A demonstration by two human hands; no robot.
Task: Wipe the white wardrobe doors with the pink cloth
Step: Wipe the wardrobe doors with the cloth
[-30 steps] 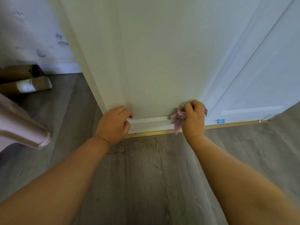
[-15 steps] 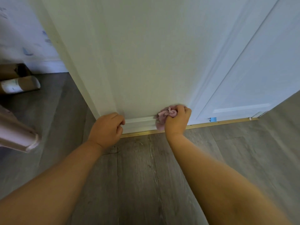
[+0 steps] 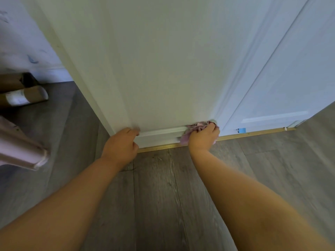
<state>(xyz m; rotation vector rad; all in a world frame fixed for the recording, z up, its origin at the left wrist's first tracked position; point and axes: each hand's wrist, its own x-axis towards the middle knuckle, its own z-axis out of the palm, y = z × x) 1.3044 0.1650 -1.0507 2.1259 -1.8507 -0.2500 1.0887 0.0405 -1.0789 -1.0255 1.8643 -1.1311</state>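
Note:
A white wardrobe door (image 3: 163, 69) fills the upper middle of the view, swung open toward me, with a second white door (image 3: 282, 84) behind it on the right. My right hand (image 3: 204, 137) grips a crumpled pink cloth (image 3: 194, 128) and presses it against the moulding at the open door's bottom right corner. My left hand (image 3: 120, 144) holds the bottom left corner of the same door, its curled fingers on the door's lower edge.
A brass threshold strip (image 3: 253, 134) runs along the floor under the doors, with a blue tape scrap (image 3: 241, 130) above it. Cardboard tubes (image 3: 23, 96) lie on the grey wood floor at left. A pinkish furniture leg (image 3: 21, 153) juts in from the left edge.
My right hand with the cloth has slid right along the bottom moulding, back toward the door's right corner. My left hand has stayed on the left corner.

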